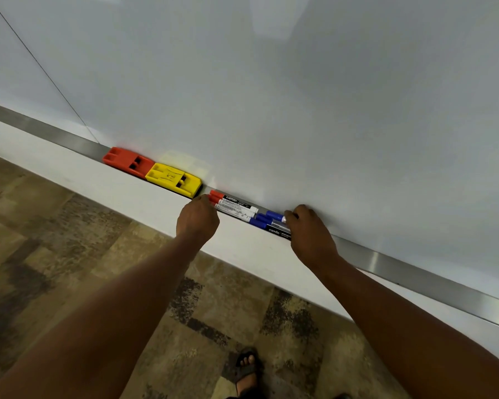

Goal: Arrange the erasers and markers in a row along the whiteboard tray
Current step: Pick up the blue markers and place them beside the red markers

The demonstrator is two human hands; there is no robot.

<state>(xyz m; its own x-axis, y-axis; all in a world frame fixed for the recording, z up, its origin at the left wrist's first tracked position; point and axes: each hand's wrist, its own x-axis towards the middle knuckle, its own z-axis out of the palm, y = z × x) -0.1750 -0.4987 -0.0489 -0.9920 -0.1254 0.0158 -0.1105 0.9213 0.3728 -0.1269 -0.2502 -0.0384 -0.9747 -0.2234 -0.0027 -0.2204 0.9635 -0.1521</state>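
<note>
A red eraser (pixel 127 162) and a yellow eraser (pixel 173 179) lie end to end on the metal whiteboard tray (pixel 401 270). To their right lie red-capped markers (pixel 234 205), then blue-capped markers (pixel 267 220), bunched side by side. My left hand (pixel 198 221) rests at the red caps, its fingertips curled onto the nearest marker's end. At the other end of the bunch, my right hand (pixel 311 231) covers the blue-capped markers, fingers touching them. How firmly either hand grips is hidden by the fingers.
The whiteboard (pixel 271 96) rises directly behind the tray. A white ledge (pixel 69 168) runs below the tray. Patterned floor lies beneath, with my sandalled foot (pixel 247 367) near the bottom. The tray stretches bare to the far left and the right.
</note>
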